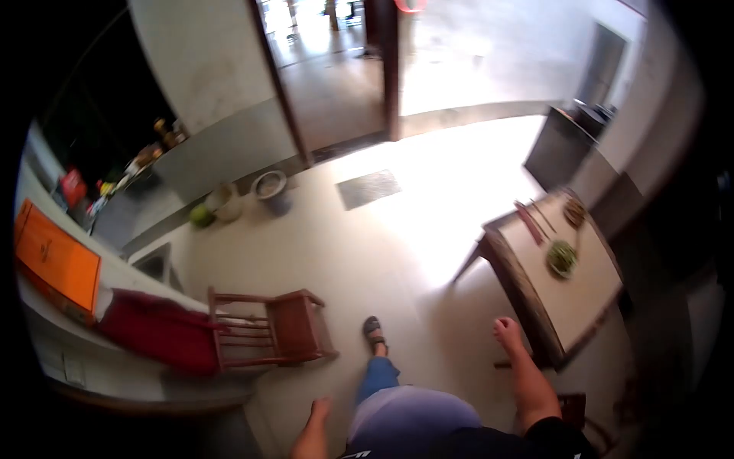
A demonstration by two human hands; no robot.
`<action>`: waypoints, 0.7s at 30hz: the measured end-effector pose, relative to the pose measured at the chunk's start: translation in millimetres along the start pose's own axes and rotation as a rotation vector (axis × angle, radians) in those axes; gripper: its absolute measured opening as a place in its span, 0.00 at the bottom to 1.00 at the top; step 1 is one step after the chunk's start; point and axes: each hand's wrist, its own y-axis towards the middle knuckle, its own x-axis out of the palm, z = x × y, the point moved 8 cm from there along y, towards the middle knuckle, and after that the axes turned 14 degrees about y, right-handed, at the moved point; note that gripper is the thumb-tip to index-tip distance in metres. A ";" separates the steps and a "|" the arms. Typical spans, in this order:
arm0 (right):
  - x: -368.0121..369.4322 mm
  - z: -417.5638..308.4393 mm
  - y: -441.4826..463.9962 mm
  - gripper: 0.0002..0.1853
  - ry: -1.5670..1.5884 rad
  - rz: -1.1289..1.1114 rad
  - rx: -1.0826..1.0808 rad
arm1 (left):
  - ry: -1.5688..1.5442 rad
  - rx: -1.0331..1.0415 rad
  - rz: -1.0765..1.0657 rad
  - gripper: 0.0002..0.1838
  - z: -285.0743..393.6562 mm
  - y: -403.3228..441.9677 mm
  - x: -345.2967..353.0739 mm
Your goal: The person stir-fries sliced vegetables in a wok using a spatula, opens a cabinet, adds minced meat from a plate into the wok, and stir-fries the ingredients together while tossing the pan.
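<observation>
My right hand [506, 333] hangs beside the left edge of a wooden table [581, 306], with its fingers curled in and no object visible in them. On that table are a bowl of green vegetables [562, 259], a brown dish of food [574, 213] and a reddish-brown long strip [528, 222]. Low in the view, my left hand [321, 408] is down by my side; it is blurred and its fingers do not show clearly. A wooden chair [294, 329] stands ahead of it to the left.
A doorway [332, 92] opens at the far wall, with a floor mat [368, 189] before it. Buckets [271, 191] and a green round thing [202, 216] line the left wall. An orange box [57, 256] and dark red cloth [160, 329] lie left. A dark cabinet [558, 149] stands far right.
</observation>
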 end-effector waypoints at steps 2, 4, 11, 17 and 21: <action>35.9 26.5 35.9 0.09 -0.179 -0.070 -0.104 | 0.086 0.096 0.083 0.21 51.8 43.1 -37.2; 61.3 73.5 35.2 0.13 -0.436 -0.185 0.324 | -0.027 0.023 0.149 0.24 137.2 32.8 -102.6; 238.5 -40.4 69.9 0.15 -0.613 -0.408 0.520 | -0.176 0.156 0.230 0.27 301.4 132.5 -285.4; 378.6 -69.8 258.8 0.12 -0.576 -0.504 0.532 | -0.294 0.096 0.359 0.23 317.9 268.5 -352.1; 490.5 -110.0 398.5 0.11 -0.491 -0.549 0.642 | -0.196 0.106 0.298 0.17 264.3 322.5 -345.5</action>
